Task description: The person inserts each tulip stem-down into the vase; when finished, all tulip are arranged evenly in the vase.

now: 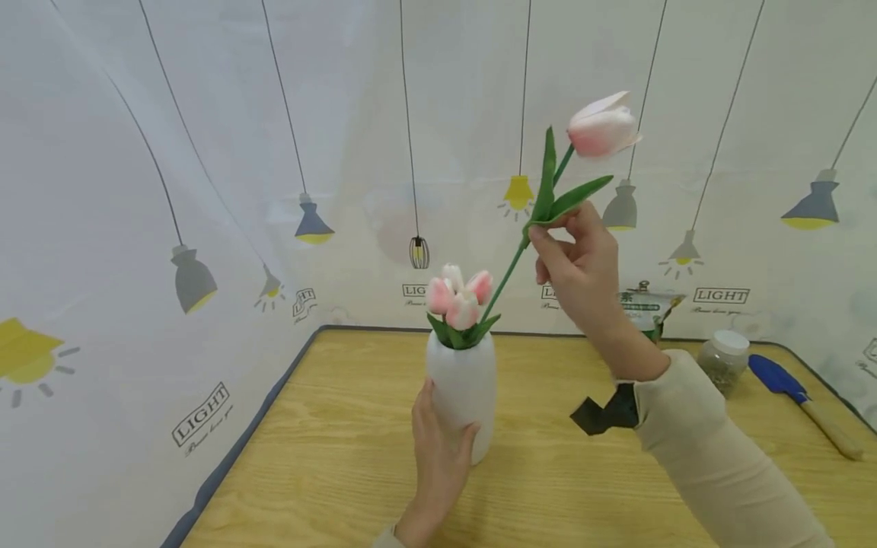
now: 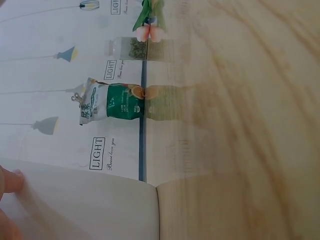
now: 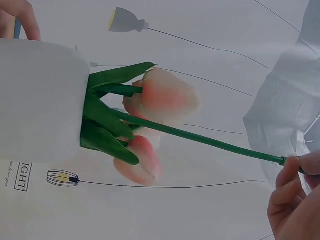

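A white vase (image 1: 462,388) stands upright on the table, and several pink-and-white artificial tulips (image 1: 460,303) with green leaves fill its mouth. My left hand (image 1: 438,457) holds the lower vase, fingers on its left and thumb on its right. Higher up on the right, my right hand (image 1: 582,266) pinches the stem of one tulip (image 1: 603,128) just below its leaves. That stem (image 3: 200,140) slants down among the other blooms, its lower end hidden inside the vase. In the left wrist view, the vase wall (image 2: 100,205) fills the bottom left corner.
Behind my right forearm stands a green and white pouch (image 1: 651,312) with a clip on top. To its right are a lidded jar (image 1: 725,361) and a blue trowel (image 1: 777,377) with a wooden handle. More tulips (image 2: 150,32) appear beyond the jar in the left wrist view.
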Available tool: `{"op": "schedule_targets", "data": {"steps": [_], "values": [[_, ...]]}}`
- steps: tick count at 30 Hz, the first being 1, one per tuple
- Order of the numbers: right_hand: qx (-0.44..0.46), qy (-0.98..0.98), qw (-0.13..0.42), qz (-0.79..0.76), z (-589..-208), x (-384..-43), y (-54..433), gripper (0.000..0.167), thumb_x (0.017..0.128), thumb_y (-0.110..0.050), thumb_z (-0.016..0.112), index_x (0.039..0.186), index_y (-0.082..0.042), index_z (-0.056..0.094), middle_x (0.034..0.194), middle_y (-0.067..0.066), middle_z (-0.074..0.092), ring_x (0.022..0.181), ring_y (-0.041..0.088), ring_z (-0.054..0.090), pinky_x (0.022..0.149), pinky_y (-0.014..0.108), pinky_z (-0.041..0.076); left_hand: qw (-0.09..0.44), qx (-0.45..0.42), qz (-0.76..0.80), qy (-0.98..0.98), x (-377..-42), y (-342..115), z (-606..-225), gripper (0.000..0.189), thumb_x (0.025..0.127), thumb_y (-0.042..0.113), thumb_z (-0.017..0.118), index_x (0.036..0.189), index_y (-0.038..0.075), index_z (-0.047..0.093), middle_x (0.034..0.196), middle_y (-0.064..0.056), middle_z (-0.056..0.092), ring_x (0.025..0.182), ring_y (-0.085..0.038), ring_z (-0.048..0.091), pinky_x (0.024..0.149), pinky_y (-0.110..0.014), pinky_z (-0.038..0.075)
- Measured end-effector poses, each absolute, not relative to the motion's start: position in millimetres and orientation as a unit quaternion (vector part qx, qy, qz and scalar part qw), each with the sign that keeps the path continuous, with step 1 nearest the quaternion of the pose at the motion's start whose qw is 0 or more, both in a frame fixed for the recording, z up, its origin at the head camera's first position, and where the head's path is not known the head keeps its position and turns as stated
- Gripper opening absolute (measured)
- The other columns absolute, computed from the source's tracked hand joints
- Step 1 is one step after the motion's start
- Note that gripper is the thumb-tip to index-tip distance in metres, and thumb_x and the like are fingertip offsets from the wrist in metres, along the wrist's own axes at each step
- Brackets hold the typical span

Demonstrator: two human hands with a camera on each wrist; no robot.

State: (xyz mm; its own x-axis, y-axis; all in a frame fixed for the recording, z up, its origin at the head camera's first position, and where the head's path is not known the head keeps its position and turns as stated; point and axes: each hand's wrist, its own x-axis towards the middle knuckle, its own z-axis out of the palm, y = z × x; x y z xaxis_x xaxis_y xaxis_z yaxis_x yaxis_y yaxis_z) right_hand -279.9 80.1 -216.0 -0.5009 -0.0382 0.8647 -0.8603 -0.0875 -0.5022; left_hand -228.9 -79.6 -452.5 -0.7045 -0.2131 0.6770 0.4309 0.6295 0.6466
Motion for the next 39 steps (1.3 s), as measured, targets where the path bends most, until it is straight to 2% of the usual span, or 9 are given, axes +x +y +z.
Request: {"op": "schedule_targets", "data": {"steps": [4,7,11,13,17,20,26,34,39], "values": [[0.370,-0.583,0.355,0.630,-210,-281,84,0.016,0.086,0.002,0.050,0.098,-0.008,0.053,0.083,-0.003,0.055,0.037,0.008,0.041,0.038,0.019,0.036,0.385,-0.066,-0.421,-0.818,-229,-80,-451,0.090,0.070,0.020,0.072,0.140,0.009,0.016,0.130,-0.019,0.035,0.118,-0.034,0.038,0.088,-0.054,0.042],[0.365,-0.593,0.353,0.624,-209,-282,83,0.014,0.086,0.000,0.050,0.100,-0.004,0.052,0.084,-0.002,0.054,0.037,0.008,0.041,0.039,0.019,0.037,0.395,-0.061,-0.413,-0.818,-229,-80,-449,0.090,0.069,0.019,0.073,0.140,0.008,0.018,0.129,-0.019,0.036,0.116,-0.035,0.039,0.087,-0.054,0.043],[0.365,-0.607,0.329,0.624,-214,-285,79,0.019,0.086,0.000,0.050,0.104,0.007,0.046,0.084,-0.003,0.054,0.037,0.008,0.041,0.038,0.019,0.037,0.397,-0.065,-0.415,-0.816,-230,-80,-449,0.089,0.070,0.019,0.073,0.139,0.007,0.018,0.129,-0.019,0.036,0.117,-0.034,0.039,0.087,-0.054,0.042],[0.362,-0.624,0.316,0.616,-218,-286,76,0.021,0.087,0.000,0.049,0.105,0.008,0.044,0.084,-0.003,0.053,0.036,0.008,0.040,0.037,0.019,0.036,0.392,-0.069,-0.424,-0.814,-230,-80,-450,0.088,0.071,0.019,0.072,0.140,0.007,0.018,0.130,-0.019,0.035,0.118,-0.034,0.038,0.088,-0.054,0.042],[0.333,-0.694,0.270,0.578,-227,-288,71,0.020,0.088,-0.004,0.049,0.106,0.002,0.044,0.086,0.000,0.052,0.037,0.008,0.041,0.036,0.022,0.035,0.383,-0.069,-0.431,-0.814,-229,-79,-451,0.089,0.071,0.019,0.072,0.140,0.009,0.017,0.131,-0.019,0.034,0.119,-0.035,0.037,0.089,-0.055,0.041],[0.311,-0.749,0.224,0.540,-236,-284,64,0.017,0.089,-0.007,0.050,0.104,-0.001,0.045,0.088,0.009,0.053,0.038,0.007,0.042,0.037,0.024,0.036,0.384,-0.065,-0.426,-0.817,-228,-79,-451,0.090,0.071,0.019,0.072,0.140,0.010,0.016,0.131,-0.018,0.034,0.119,-0.034,0.037,0.090,-0.054,0.041],[0.295,-0.793,0.162,0.507,-264,-269,55,0.018,0.087,-0.004,0.051,0.103,0.002,0.047,0.090,0.020,0.056,0.038,0.002,0.041,0.039,0.022,0.038,0.380,-0.059,-0.427,-0.818,-229,-78,-452,0.091,0.069,0.014,0.074,0.141,0.011,0.017,0.131,-0.017,0.035,0.120,-0.033,0.037,0.091,-0.053,0.041],[0.278,-0.778,0.122,0.550,-307,-290,59,0.018,0.085,-0.009,0.056,0.101,-0.002,0.052,0.090,0.018,0.058,0.039,0.010,0.048,0.040,0.026,0.045,0.382,-0.056,-0.427,-0.818,-228,-76,-451,0.093,0.068,0.014,0.074,0.141,0.012,0.017,0.131,-0.017,0.035,0.119,-0.033,0.038,0.088,-0.053,0.042],[0.285,-0.775,0.125,0.551,-312,-292,60,0.020,0.084,-0.013,0.059,0.102,-0.004,0.054,0.093,0.015,0.058,0.046,0.015,0.054,0.045,0.027,0.048,0.389,-0.053,-0.425,-0.815,-229,-77,-451,0.092,0.068,0.014,0.075,0.140,0.012,0.018,0.130,-0.016,0.036,0.118,-0.033,0.039,0.088,-0.053,0.043]]}}
